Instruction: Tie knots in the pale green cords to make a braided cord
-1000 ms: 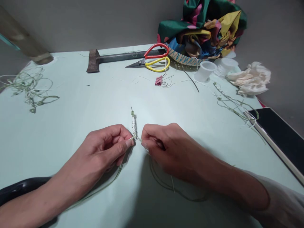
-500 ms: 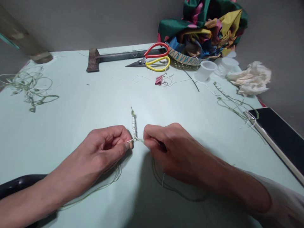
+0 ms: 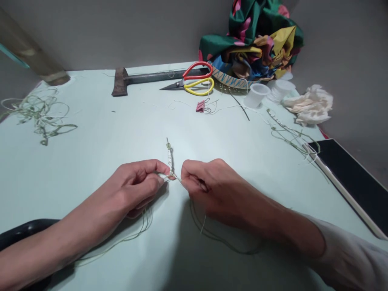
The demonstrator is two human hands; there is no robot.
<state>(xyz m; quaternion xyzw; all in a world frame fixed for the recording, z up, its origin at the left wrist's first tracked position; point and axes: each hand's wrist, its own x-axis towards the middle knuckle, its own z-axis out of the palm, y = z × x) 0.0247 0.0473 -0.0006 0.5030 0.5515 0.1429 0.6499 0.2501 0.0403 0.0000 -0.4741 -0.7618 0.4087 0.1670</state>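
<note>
A short braided cord, white with a green end, lies upright on the pale table between my hands. Its loose strands spread left and right from the lower end. My left hand pinches the left strands between thumb and fingers, one fingertip by the base of the braid. My right hand is closed on the right strands, a little apart from the braid. Thin green and white cord tails trail below the left hand, and more tails curve out under the right.
Along the back lie a hammer-like tool, scissors and a pink binder clip. A cloth-filled basket, plastic cups, crumpled tissue and a phone stand right. Tangled cords lie left.
My left fingertip has moved in against the base of the braid, and the strands there now form a small loop. The view has shifted slightly; both hands keep their grip.
</note>
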